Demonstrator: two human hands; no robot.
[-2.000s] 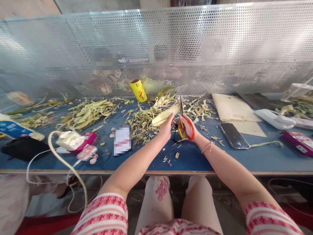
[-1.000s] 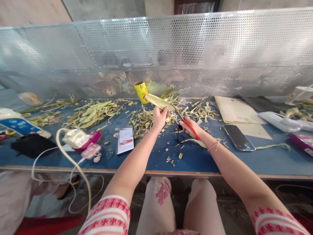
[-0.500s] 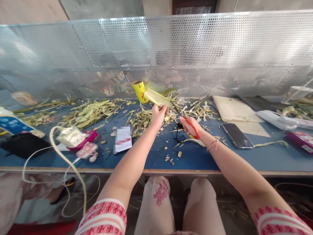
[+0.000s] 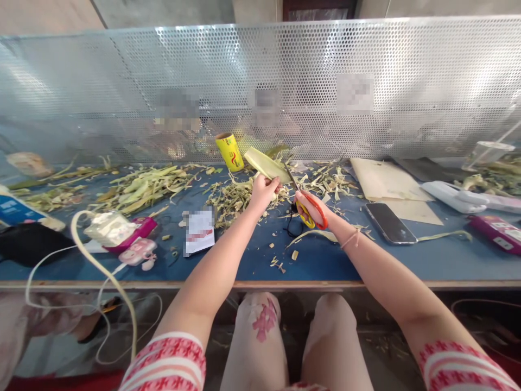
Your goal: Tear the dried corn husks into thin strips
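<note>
A pale green leaf strip (image 4: 260,163) is pinched in my left hand (image 4: 265,191) above a heap of cut scraps (image 4: 228,202). My right hand (image 4: 311,207) grips scissors (image 4: 324,217) with red and yellow handles, their dark blades pointing up and left at the strip's right end. Whether the blades touch the strip is unclear. Behind the strip, a yellow printed tube (image 4: 230,152) leans slightly on the blue table (image 4: 252,266).
At left are a pile of long strips (image 4: 150,187), a labelled card (image 4: 200,231), cables and a black pouch (image 4: 32,243). On the right lie a phone (image 4: 391,223), paper sheets (image 4: 386,180) and a purple box (image 4: 494,233). A perforated metal screen (image 4: 317,65) stands behind.
The view has shifted slightly, moving table items a little left. The scissors' yellow handle shows more at my right hand, and both hands keep their hold.
</note>
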